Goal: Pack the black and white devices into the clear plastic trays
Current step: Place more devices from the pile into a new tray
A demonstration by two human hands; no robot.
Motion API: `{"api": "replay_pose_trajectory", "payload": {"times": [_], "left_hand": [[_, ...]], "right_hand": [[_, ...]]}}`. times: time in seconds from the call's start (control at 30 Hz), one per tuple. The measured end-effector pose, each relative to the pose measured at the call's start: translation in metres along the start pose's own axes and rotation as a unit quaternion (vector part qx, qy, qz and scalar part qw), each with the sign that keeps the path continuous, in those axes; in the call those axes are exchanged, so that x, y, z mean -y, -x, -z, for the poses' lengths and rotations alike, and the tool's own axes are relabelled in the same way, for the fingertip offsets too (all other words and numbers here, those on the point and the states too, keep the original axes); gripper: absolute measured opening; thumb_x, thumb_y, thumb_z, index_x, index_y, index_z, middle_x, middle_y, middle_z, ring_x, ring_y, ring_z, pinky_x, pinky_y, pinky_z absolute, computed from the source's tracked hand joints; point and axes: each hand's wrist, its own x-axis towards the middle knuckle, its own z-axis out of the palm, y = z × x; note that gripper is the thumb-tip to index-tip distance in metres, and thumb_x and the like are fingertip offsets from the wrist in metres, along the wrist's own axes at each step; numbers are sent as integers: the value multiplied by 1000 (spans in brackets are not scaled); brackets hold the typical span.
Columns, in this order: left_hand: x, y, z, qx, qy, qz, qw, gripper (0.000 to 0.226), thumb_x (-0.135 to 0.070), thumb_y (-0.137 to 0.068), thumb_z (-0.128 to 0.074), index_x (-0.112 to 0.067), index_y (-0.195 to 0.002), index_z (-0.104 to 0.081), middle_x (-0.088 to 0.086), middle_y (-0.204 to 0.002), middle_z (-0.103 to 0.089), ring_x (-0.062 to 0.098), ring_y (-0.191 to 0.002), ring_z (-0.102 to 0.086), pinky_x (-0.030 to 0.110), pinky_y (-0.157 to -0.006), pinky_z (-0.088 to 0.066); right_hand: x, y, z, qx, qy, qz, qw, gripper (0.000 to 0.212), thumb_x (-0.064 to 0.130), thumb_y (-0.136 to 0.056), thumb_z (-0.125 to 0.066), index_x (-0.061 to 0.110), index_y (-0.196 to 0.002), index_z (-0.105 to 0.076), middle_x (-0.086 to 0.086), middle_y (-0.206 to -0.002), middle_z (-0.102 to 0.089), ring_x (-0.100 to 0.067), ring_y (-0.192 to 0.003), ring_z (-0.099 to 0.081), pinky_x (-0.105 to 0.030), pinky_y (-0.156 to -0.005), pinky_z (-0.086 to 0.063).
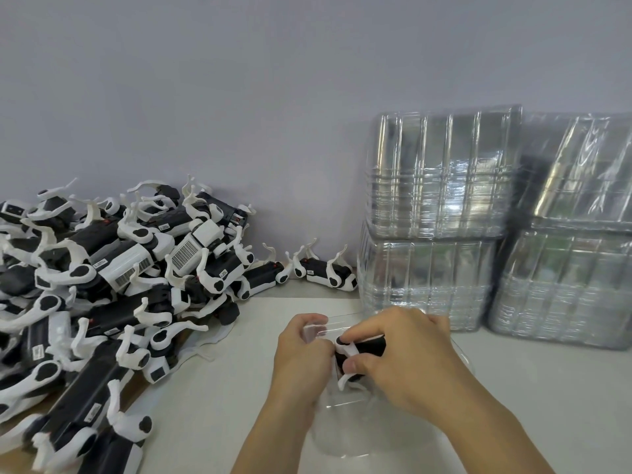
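A clear plastic tray [345, 425] lies on the white table in front of me, hard to make out. Over it my right hand [403, 360] grips a black and white device [362, 348] with curved white arms, fingers curled round its body. My left hand [304, 354] pinches the tray's far edge beside the device. A big heap of the same black and white devices [113, 285] fills the left side of the table.
Stacks of clear plastic trays [437, 213] stand against the wall at the right, with more stacks [567, 254] further right. Two stray devices [318, 271] lie near the wall between the heap and the stacks. A grey wall runs behind.
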Motion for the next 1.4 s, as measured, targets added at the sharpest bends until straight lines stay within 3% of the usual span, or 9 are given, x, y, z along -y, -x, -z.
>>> {"api": "replay_pose_trajectory", "payload": {"times": [0.13, 0.27, 0.47, 0.63, 0.73, 0.87, 1.07, 1.3, 1.4], "left_hand": [[0, 1, 1, 4, -9, 0, 1000, 42, 10, -81, -51, -25, -100, -65, -3, -109, -63, 20, -96, -64, 35, -78, -53], [-1, 2, 0, 3, -11, -2, 1000, 43, 10, -81, -48, -24, -101, -65, -3, -108, -64, 19, -93, -65, 32, -74, -53], [-3, 4, 0, -5, -6, -6, 1000, 43, 11, -81, -47, -23, -100, -66, -3, -101, -66, 15, -80, -65, 24, -59, -50], [-4, 5, -1, -11, -5, -5, 1000, 41, 10, -82, -51, -23, -98, -67, -5, -97, -67, 11, -75, -64, 16, -51, -48], [-4, 5, -1, -15, -8, -3, 1000, 40, 9, -83, -51, -25, -98, -67, -4, -104, -65, 12, -81, -63, 16, -53, -46], [-6, 7, -2, -18, -11, -6, 1000, 39, 8, -84, -51, -24, -99, -67, -5, -104, -64, 13, -79, -61, 10, -45, -42], [-7, 7, -1, -14, -25, -10, 1000, 39, 8, -86, -50, -25, -99, -66, -6, -103, -65, 9, -81, -61, 7, -44, -40], [-6, 8, 0, -16, -33, -13, 999, 35, 2, -88, -52, -29, -99, -66, -12, -102, -65, 7, -84, -60, 24, -61, -42], [-6, 7, -1, -16, -31, -11, 999, 36, 2, -87, -51, -29, -98, -66, -11, -104, -65, 10, -85, -60, 25, -62, -42]], "right_hand": [[1, 0, 1, 14, -5, -16, 1000, 24, 48, -74, -82, 56, -94, -71, 31, -87, -61, 27, -89, -30, -23, -88, -11], [-1, 2, -1, 5, -3, -14, 1000, 33, 48, -71, -84, 52, -100, -70, 34, -83, -61, 35, -89, -26, -25, -90, -15], [0, 4, 1, 3, 2, -7, 1000, 40, 53, -71, -83, 48, -107, -67, 31, -99, -66, 26, -85, -31, -26, -96, -18], [-9, 0, 23, 15, -43, -14, 999, 19, 45, -87, -71, 44, -106, -71, 29, -111, -66, 7, -111, -52, -29, -108, -29], [-30, 1, 43, 5, -87, -55, 995, 21, 35, -87, -74, 47, -103, -70, 30, -109, -65, 8, -106, -55, -19, -94, -38], [-48, 5, 52, 28, -97, -85, 991, 22, 42, -78, -80, 49, -98, -72, 29, -99, -66, 15, -96, -55, -7, -75, -37], [-50, -2, 35, -51, -90, -87, 991, 17, 25, -82, -81, 37, -95, -78, 25, -77, -65, 19, -78, -56, 3, -64, -37], [-53, -1, 22, -86, -88, -100, 987, 19, 25, -82, -81, 42, -77, -74, 32, -72, -62, 15, -80, -54, -4, -67, -33], [-55, -2, 19, -90, -78, -110, 987, 16, 23, -83, -81, 38, -78, -76, 26, -85, -66, 2, -89, -58, -20, -79, -41]]}}
